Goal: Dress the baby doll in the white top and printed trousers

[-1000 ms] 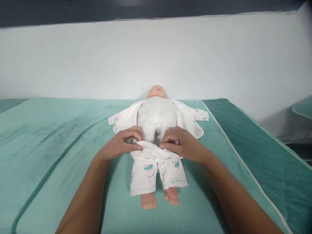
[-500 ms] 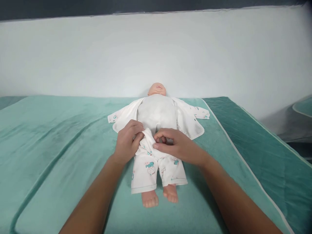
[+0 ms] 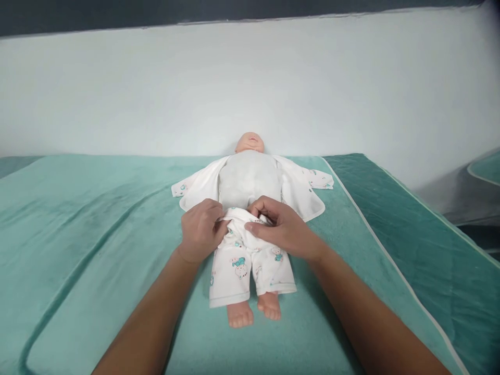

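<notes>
A baby doll (image 3: 250, 179) lies on its back with its feet toward me. Its white printed shirt (image 3: 304, 200) is spread open at both sides, the sleeves on its arms. White patterned baby pants (image 3: 232, 281) cover its legs, and both bare feet stick out of the cuffs. At the waistband's left side, my left hand (image 3: 203, 229) pinches the cloth. My right hand (image 3: 281, 226) grips the waistband on the other side, thumb outside and fingers curled at the inner edge. The fingertips of both hands are partly hidden by the fabric.
A light green cloth (image 3: 97, 250) with a long raised fold lies under the doll. Darker green cloth (image 3: 414, 234) extends along the right. Behind the doll's head stands a white wall (image 3: 250, 78). A rounded green edge (image 3: 486, 167) shows at the far right.
The waistband's front edge, earlier folded down between my hands, now lies higher and straighter across the doll's lower belly. My left hand has shifted slightly down and left.
</notes>
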Available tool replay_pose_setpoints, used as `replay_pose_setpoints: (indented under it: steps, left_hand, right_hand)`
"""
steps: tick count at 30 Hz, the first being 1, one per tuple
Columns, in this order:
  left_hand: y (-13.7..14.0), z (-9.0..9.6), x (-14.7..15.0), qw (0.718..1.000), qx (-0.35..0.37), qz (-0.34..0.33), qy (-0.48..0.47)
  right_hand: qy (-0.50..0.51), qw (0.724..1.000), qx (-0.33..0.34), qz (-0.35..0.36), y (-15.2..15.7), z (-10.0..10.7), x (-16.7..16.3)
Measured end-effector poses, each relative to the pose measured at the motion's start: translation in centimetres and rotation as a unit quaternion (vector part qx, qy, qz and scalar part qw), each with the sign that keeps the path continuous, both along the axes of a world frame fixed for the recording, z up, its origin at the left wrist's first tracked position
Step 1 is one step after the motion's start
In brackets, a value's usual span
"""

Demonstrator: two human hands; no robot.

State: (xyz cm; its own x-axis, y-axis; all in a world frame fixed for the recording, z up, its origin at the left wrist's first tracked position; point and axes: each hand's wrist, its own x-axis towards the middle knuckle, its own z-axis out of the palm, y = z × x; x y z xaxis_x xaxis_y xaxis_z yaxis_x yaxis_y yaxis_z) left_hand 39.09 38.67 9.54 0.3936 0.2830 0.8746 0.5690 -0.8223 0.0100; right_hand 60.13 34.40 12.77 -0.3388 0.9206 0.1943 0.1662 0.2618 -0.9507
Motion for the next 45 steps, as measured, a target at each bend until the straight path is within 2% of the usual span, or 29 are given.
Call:
replay_pose_setpoints:
  steps: [3,6,8,11,13,16,19,21,27,30,34,39,45]
  left_hand:
    - [0.0,-0.1,0.0,0.999,-0.027,-0.017,-0.008]
    - [-0.1,0.0,0.2,0.988,-0.148,0.002,-0.034]
    - [-0.2,0.3,0.4,0.965,-0.255,0.011,-0.056]
    - [-0.2,1.1,0.7,0.927,-0.370,-0.033,-0.059]
    - [-0.2,1.6,0.7,0.907,-0.412,-0.072,-0.049]
    - [-0.1,1.9,0.7,0.872,-0.476,-0.092,-0.064]
    - [-0.1,2.2,0.8,0.831,-0.540,-0.103,-0.089]
    - [-0.2,2.3,0.8,0.808,-0.569,-0.119,-0.096]
    - [-0.3,2.5,0.7,0.774,-0.595,-0.169,-0.136]
    - [-0.3,2.3,0.7,0.768,-0.586,-0.200,-0.166]
    - [-0.1,1.8,1.0,0.769,-0.559,-0.225,-0.216]
    - [0.0,1.4,0.9,0.763,-0.569,-0.204,-0.231]
    - [0.2,1.3,1.0,0.788,-0.536,-0.156,-0.261]
  right_hand:
    - [0.009,1.000,-0.019,0.021,0.0,0.0,0.1]
    - [0.018,1.000,-0.023,0.005,0.0,-0.1,0.1]
    - [0.028,0.999,-0.014,-0.024,0.0,-0.2,0.0]
    - [0.029,0.997,0.010,-0.069,0.3,-0.6,0.0]
    - [0.016,0.994,0.037,-0.100,0.5,-0.8,0.1]
    - [-0.017,0.986,0.092,-0.135,0.8,-0.9,0.1]
    - [-0.046,0.979,0.137,-0.142,1.0,-0.8,0.0]
    - [-0.054,0.978,0.143,-0.139,1.1,-0.8,-0.1]
    - [-0.077,0.979,0.143,-0.122,1.2,-0.8,-0.3]
    - [-0.091,0.980,0.138,-0.112,1.2,-0.8,-0.2]
    - [-0.095,0.985,0.096,-0.112,1.1,-0.7,-0.2]
    - [-0.043,0.995,0.028,-0.087,1.0,-0.6,0.0]
    - [0.092,0.993,-0.049,-0.055,1.4,-0.5,1.1]
